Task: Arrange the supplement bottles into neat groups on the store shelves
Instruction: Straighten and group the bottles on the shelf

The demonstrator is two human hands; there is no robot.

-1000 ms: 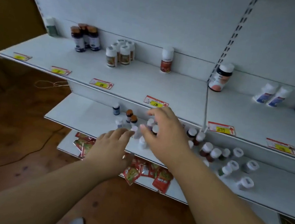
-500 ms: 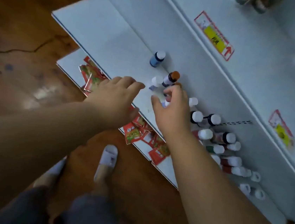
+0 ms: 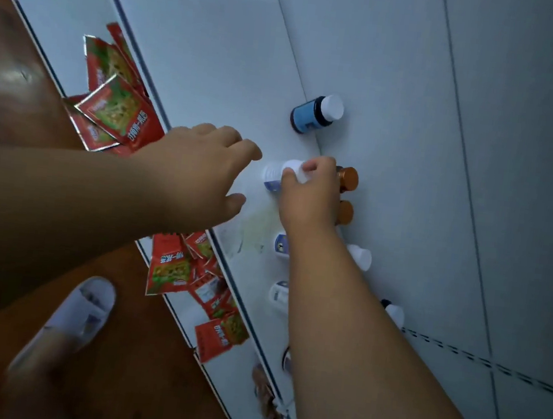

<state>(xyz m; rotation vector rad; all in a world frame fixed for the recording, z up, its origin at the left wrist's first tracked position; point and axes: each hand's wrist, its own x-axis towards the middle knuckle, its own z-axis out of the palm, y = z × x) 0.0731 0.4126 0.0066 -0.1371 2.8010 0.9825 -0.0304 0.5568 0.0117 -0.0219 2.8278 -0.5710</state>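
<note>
Bottles stand on the white shelf [image 3: 214, 74], and the right hand [image 3: 307, 195] pinches the cap of one of them, a small white bottle [image 3: 274, 174], with curled fingertips [image 3: 309, 166]; this bottle sits near the middle of the view, at about nine o'clock from the two brown caps [image 3: 349, 179] that show past the knuckles; the left hand [image 3: 203, 170] hovers just at nine o'clock of the white bottle, fingers spread and relaxed, thumb apart, holding nothing, and whether it touches the bottle I cannot tell; at twelve o'clock from the pinched bottle, well apart, stands a blue bottle [image 3: 313, 115] with a white cap; at six o'clock, partly hidden by the right forearm, more white-capped bottles [image 3: 281, 244] stand in a loose line along the shelf; on the lower shelf [image 3: 48, 21], at nine and seven o'clock from the hands, lie red packets [image 3: 117, 112] in untidy heaps, some overlapping; at seven o'clock a foot in a white slipper [image 3: 81, 311] stands on the brown floor [image 3: 131, 382].
</note>
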